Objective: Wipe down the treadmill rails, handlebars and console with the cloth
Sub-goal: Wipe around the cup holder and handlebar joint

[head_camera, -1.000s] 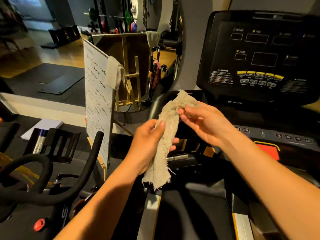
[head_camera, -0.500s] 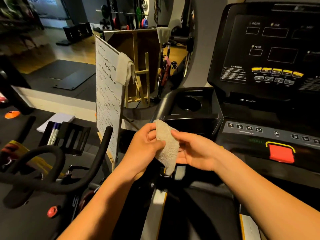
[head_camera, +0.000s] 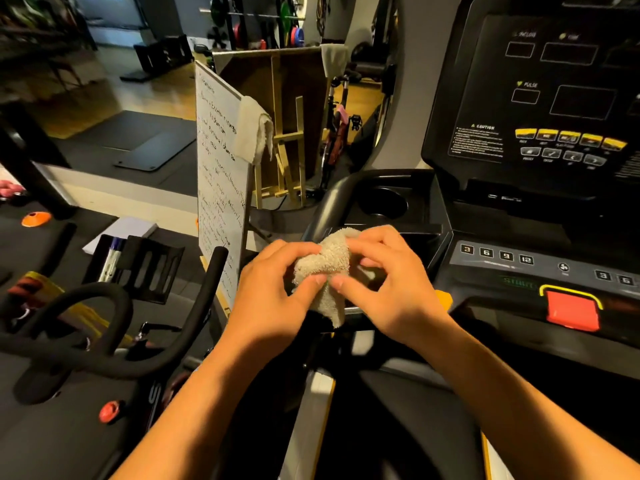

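A beige cloth (head_camera: 329, 268) is bunched between both my hands in front of the treadmill's left side. My left hand (head_camera: 273, 289) pinches its left part with thumb and fingers. My right hand (head_camera: 388, 289) grips its right part, fingers curled over the top. The treadmill's black console (head_camera: 540, 109) rises at the upper right, dark screens and yellow buttons on it. The left handlebar (head_camera: 332, 199) curves up just beyond the cloth, beside a cup holder (head_camera: 381, 202). The left side rail (head_camera: 311, 427) runs below my hands.
An exercise bike's black handlebars (head_camera: 114, 327) stand at the lower left. A whiteboard (head_camera: 221, 174) on a wooden easel, a towel (head_camera: 252, 129) draped on it, stands just left of the treadmill. The red stop button (head_camera: 571, 310) sits right of my right hand.
The cloth hung long a second ago; both hands have folded it into a small bunch. The view has tipped down and closer to the console's lower panel.
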